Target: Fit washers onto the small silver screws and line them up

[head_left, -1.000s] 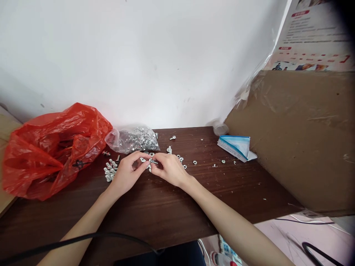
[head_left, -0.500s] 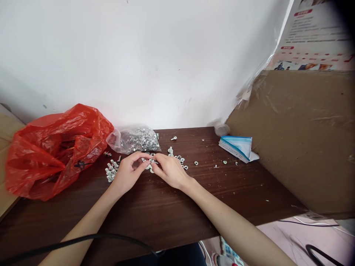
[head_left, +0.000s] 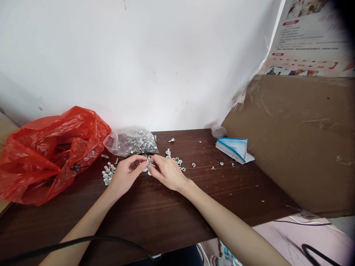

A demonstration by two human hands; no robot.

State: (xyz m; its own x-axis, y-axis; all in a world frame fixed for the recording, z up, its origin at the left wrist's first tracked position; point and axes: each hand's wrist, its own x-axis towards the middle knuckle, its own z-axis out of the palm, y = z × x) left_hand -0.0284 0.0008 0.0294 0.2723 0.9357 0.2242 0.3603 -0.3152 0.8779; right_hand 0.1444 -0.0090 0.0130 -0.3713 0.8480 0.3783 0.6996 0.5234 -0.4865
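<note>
Between my two hands a small silver bolt (head_left: 151, 164) is held over the dark tabletop, its shank showing partly. My left hand (head_left: 127, 174) pinches it from the left with thumb and forefinger. From the right, the closed thumb and fingers of my right hand (head_left: 168, 170) meet it. Fingertips hide most of the metal. Flat washers (head_left: 150, 173) lie just beneath and behind the fingertips. Beyond my right hand are several nuts (head_left: 179, 162) and a couple of bolts (head_left: 168, 152). A cluster of bolts with hardware on them (head_left: 107, 174) stands left of my left hand.
A clear bag of small metal hardware (head_left: 135, 142) lies by the wall, beside a red plastic bag (head_left: 52, 159). A lone bolt (head_left: 171, 140) lies farther back. On the right are a blue-white packet (head_left: 231, 148) and a large cardboard box (head_left: 294, 140). A black cable (head_left: 111, 238) crosses in front.
The view has shifted slightly, moving the scene left and a little down. Both hands stay together at the bolt, whose shank now shows at a slightly different angle.
</note>
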